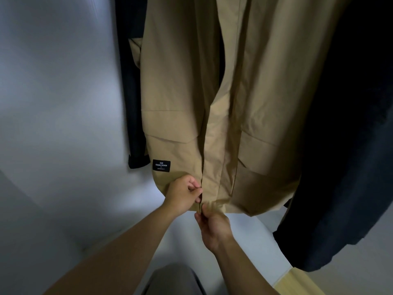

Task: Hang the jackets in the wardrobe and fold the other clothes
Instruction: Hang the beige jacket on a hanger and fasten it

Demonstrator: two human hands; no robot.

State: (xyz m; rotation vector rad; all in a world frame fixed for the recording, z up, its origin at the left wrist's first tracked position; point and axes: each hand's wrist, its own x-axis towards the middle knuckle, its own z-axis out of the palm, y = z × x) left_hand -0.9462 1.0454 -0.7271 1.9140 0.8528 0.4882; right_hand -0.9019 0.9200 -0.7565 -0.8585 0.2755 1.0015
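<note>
Hanging between a dark garment [134, 103] on the left and a dark coat [340, 167] on the right, the tan jacket [182, 92] is cut off at the top. I see the left hand [182, 193] pinching its front edge. The right hand [212, 228] pinches the hem just below, and the fingertips hide what they hold.

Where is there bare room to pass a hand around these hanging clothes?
Free: along the white side wall left of the navy hanging garment, and over the white floor below the tan fabric jacket. Crowded: no gap shows between that jacket and the dark coat on its right; left hand and right hand pinch its hem.
</note>
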